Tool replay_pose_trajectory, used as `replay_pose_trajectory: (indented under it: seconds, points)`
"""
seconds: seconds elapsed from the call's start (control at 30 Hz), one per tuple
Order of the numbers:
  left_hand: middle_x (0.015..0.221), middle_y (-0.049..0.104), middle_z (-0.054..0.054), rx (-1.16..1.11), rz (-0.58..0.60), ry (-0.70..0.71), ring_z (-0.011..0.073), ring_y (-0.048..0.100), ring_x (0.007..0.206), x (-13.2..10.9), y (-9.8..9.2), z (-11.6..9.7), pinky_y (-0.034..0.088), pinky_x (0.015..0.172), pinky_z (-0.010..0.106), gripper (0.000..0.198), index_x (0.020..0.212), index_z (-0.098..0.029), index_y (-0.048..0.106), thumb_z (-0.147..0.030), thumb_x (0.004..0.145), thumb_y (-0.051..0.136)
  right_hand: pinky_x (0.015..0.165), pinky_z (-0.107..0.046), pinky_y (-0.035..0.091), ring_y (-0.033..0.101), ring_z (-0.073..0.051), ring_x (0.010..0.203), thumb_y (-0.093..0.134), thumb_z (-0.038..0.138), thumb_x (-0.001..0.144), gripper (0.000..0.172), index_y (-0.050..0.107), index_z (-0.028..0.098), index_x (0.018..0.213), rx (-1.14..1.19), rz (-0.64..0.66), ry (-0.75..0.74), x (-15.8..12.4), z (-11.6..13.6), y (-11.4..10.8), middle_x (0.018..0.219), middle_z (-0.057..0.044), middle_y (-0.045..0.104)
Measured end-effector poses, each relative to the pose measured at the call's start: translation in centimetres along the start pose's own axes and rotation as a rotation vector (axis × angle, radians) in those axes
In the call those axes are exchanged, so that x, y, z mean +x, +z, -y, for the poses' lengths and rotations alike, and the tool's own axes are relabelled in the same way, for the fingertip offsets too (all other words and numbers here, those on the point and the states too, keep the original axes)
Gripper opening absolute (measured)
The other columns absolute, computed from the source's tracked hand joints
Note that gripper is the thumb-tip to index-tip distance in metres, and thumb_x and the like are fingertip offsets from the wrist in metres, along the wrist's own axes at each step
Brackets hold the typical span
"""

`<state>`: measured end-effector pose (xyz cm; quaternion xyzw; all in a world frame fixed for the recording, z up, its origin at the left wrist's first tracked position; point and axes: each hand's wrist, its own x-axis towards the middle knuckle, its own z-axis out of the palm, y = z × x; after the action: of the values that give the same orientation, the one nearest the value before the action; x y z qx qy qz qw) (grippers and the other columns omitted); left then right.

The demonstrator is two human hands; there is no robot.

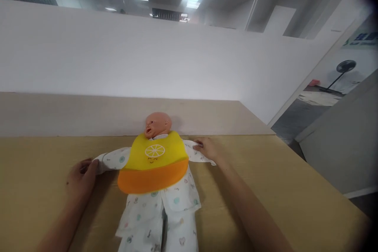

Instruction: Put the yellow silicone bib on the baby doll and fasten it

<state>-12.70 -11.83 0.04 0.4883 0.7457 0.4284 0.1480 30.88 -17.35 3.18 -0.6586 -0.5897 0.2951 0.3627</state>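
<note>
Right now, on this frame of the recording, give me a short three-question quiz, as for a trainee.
1. What two colours make up the bib on the baby doll?
2. True or false: the left hand and the right hand both touch the bib.
3. What black appliance stands at the far right of the view?

Key:
1. Yellow and orange, with the orange along the lower edge.
2. False: the left hand is at one sleeve and the right hand at the other sleeve.
3. A pedestal fan.
</note>
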Motion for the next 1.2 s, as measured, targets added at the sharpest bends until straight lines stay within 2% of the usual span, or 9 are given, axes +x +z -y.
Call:
replay_pose_trajectory:
  seconds: [0.07, 0.2, 0.43, 0.6, 0.77, 1.1, 1.2]
  points:
    - [0.094, 0.065, -0.001, -0.018, 0.017, 0.027, 0.0265, 0.063, 0.091, -0.1, -0.1, 0.1, 0.051, 0.086, 0.041, 0.021, 0.081, -0.025, 0.057, -0.044, 0.079, 0.051, 0.076, -0.033, 0.041, 0.059, -0.022, 0.076, 0.06, 0.027, 0.075, 0.014, 0.071, 0.019, 0.078, -0.059, 0.0, -0.018, 0.5, -0.5, 0.2, 0.083, -0.007, 0.072]
    - [0.093, 0.067, -0.001, 0.019, 0.004, -0.003, 0.0237, 0.064, 0.09, -0.1, -0.2, 0.2, 0.051, 0.088, 0.039, 0.019, 0.081, -0.025, 0.059, -0.042, 0.077, 0.054, 0.07, -0.032, 0.042, 0.058, -0.021, 0.07, 0.051, 0.027, 0.081, 0.021, 0.069, 0.018, 0.075, -0.137, -0.089, -0.039, 1.0, -1.7, 0.2, 0.077, -0.008, 0.07]
    - [0.094, 0.07, 0.002, -0.004, 0.02, -0.027, 0.0241, 0.065, 0.089, -0.1, -0.5, -0.3, 0.051, 0.085, 0.038, 0.027, 0.086, -0.023, 0.064, -0.045, 0.073, 0.056, 0.068, -0.029, 0.042, 0.059, -0.019, 0.072, 0.045, 0.025, 0.084, 0.023, 0.066, 0.018, 0.077, -0.204, -0.151, -0.034, 1.6, -2.9, 0.9, 0.078, -0.005, 0.069]
    - [0.099, 0.07, 0.006, -0.069, 0.016, -0.014, 0.0263, 0.065, 0.092, 0.2, -0.1, 0.9, 0.051, 0.087, 0.041, 0.032, 0.09, -0.02, 0.065, -0.047, 0.075, 0.057, 0.07, -0.029, 0.042, 0.06, -0.019, 0.074, 0.043, 0.025, 0.086, 0.024, 0.064, 0.017, 0.079, -0.215, -0.183, -0.064, 1.5, -3.2, 1.2, 0.08, -0.006, 0.069]
    - [0.103, 0.071, 0.007, -0.04, 0.006, -0.032, 0.0254, 0.065, 0.091, 0.6, 0.2, 1.7, 0.05, 0.09, 0.042, 0.034, 0.094, -0.018, 0.066, -0.046, 0.074, 0.059, 0.068, -0.026, 0.041, 0.06, -0.017, 0.073, 0.044, 0.024, 0.086, 0.022, 0.064, 0.017, 0.081, -0.243, -0.218, -0.038, 1.4, -3.3, 1.4, 0.08, -0.005, 0.069]
    - [0.095, 0.07, 0.004, -0.046, 0.015, -0.029, 0.0245, 0.065, 0.09, 0.1, -0.2, 0.7, 0.051, 0.086, 0.04, 0.028, 0.09, -0.021, 0.065, -0.044, 0.076, 0.058, 0.07, -0.027, 0.041, 0.06, -0.018, 0.075, 0.043, 0.025, 0.087, 0.022, 0.063, 0.017, 0.081, -0.241, -0.229, -0.031, 1.5, -3.3, 1.5, 0.082, -0.007, 0.07]
    - [0.1, 0.07, 0.005, -0.081, 0.002, -0.017, 0.0256, 0.065, 0.092, 0.1, -0.1, 0.8, 0.05, 0.088, 0.041, 0.029, 0.089, -0.02, 0.065, -0.044, 0.076, 0.058, 0.069, -0.026, 0.041, 0.06, -0.018, 0.074, 0.042, 0.028, 0.087, 0.024, 0.064, 0.017, 0.082, -0.236, -0.213, -0.045, 1.2, -3.1, 1.4, 0.083, -0.006, 0.07]
